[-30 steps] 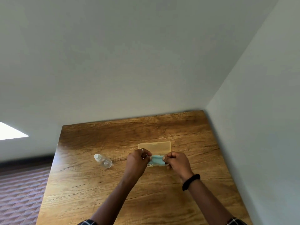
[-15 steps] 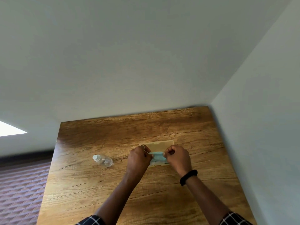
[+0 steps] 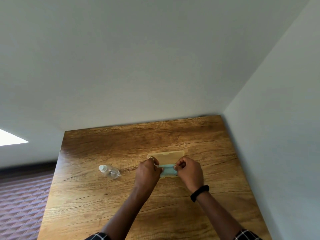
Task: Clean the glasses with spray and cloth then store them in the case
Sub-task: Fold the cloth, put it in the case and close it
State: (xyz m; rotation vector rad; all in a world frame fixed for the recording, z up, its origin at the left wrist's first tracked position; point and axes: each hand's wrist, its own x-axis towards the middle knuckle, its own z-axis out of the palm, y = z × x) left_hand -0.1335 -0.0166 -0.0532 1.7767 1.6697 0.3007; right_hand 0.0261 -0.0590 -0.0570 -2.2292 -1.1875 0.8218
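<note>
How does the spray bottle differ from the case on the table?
The spray bottle is clear, rounded and lies untouched on its side; the case is pale yellow, flat and rectangular, lying open beneath the hands. The bottle sits left of the case. Both rest on the wooden table.

a wooden table (image 3: 103,196) stands in a grey-walled corner (image 3: 223,111) beside patterned flooring (image 3: 20,196).

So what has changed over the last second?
Little. Both hands, left and right, edged slightly toward the case, the cloth still pinched between them over it. Bottle and case stayed put on the table.
</note>
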